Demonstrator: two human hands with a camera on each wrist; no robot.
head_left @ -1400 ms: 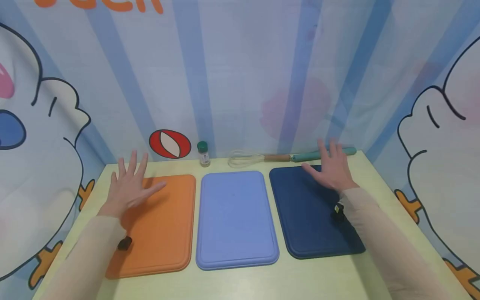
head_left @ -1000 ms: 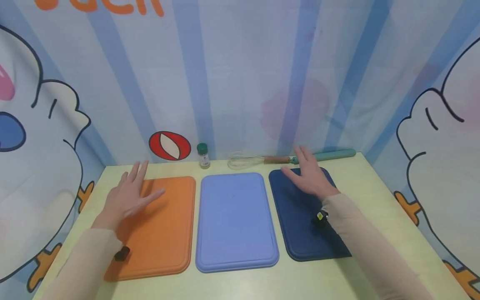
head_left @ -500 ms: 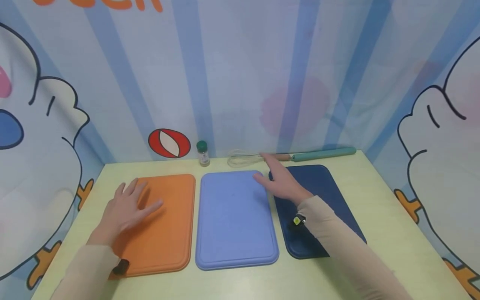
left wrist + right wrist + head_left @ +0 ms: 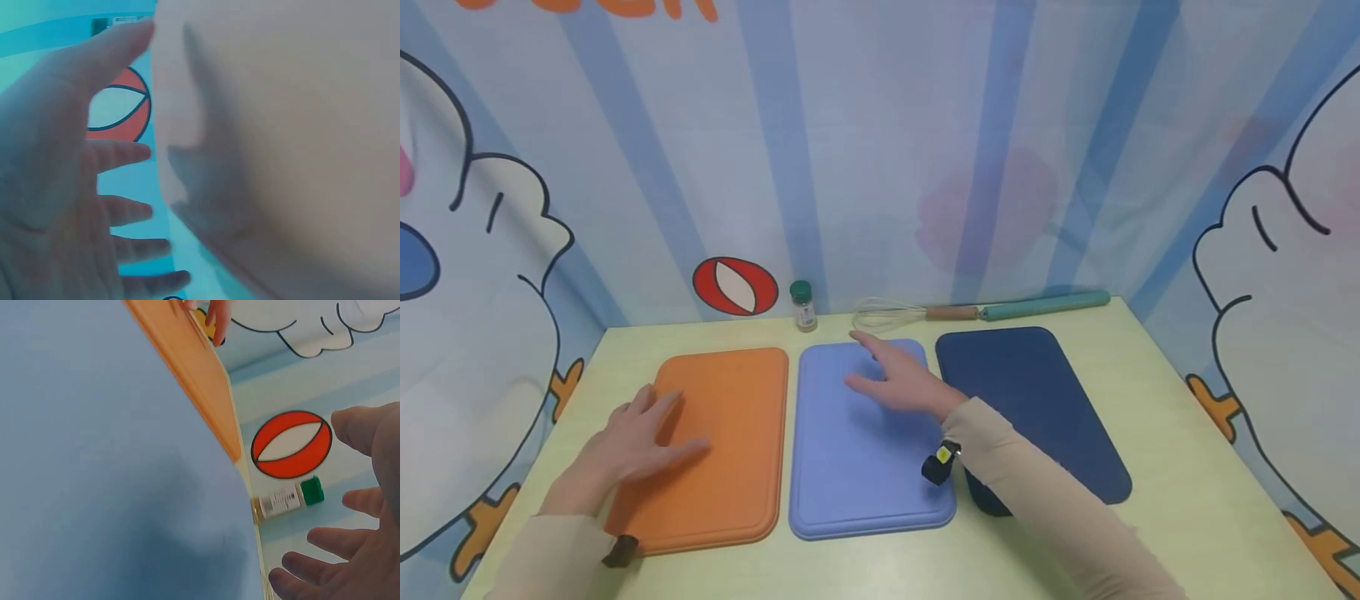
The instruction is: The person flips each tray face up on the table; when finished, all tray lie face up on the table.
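Empty, spread left hand (image 4: 628, 446) is hovering over rectangular orange board (image 4: 737, 467) near table's left edge (image 4: 597, 367); right hand (image 4: 906, 379), likewise, over periwinkle board (image 4: 853, 492).

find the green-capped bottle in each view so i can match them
Head: bottle left of centre, about mid-height.
Left wrist: bottle small, near the top edge, left of centre.
Right wrist: bottle right of and below centre.
Shared landmark: printed red-and-white oval.
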